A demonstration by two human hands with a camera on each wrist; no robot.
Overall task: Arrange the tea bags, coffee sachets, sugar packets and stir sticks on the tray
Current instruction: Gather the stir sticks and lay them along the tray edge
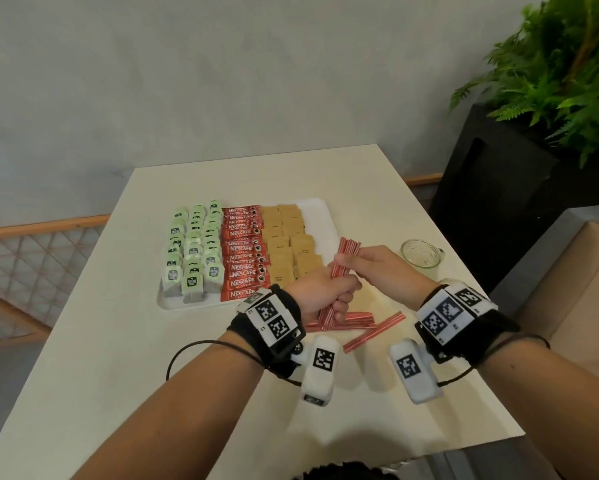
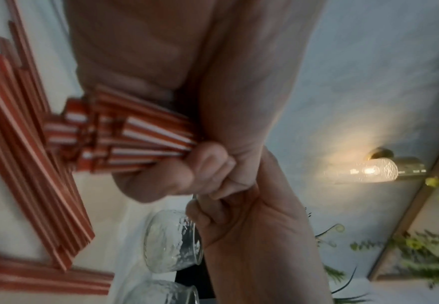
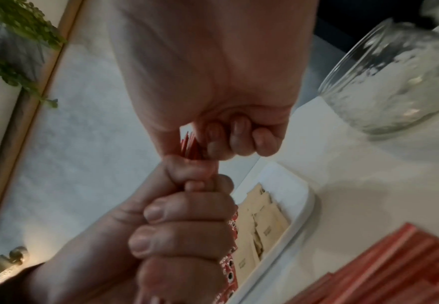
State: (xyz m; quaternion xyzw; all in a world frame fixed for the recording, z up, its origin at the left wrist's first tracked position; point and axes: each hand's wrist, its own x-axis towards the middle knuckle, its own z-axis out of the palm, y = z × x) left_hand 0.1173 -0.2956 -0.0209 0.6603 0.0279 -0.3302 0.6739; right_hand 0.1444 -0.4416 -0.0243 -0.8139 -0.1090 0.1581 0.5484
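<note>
A pale table [image 1: 83, 393] stood against a grey wall [image 1: 222, 81], a fern [image 1: 561, 64] beyond the right hand [image 1: 381, 268]. Both hands, left hand [image 1: 320, 292] lower, clenched a bundle of stir sticks [image 1: 343, 261]. Left of that grip, the white tray [image 1: 320, 216] held tea bags [image 1: 194, 251], coffee sachets [image 1: 244, 258] and sugar packets [image 1: 287, 237]. Loose sticks [image 1: 374, 332] lay below; an empty glass [image 1: 421, 256] stood right.

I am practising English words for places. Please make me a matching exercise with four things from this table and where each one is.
Things:
1. tea bags
2. coffee sachets
3. sugar packets
4. glass

Places:
A. middle rows of the tray
B. on the table, right of the tray
C. left rows of the tray
D. on the tray, right of the red sachets

Pairs: 1-C, 2-A, 3-D, 4-B
</note>
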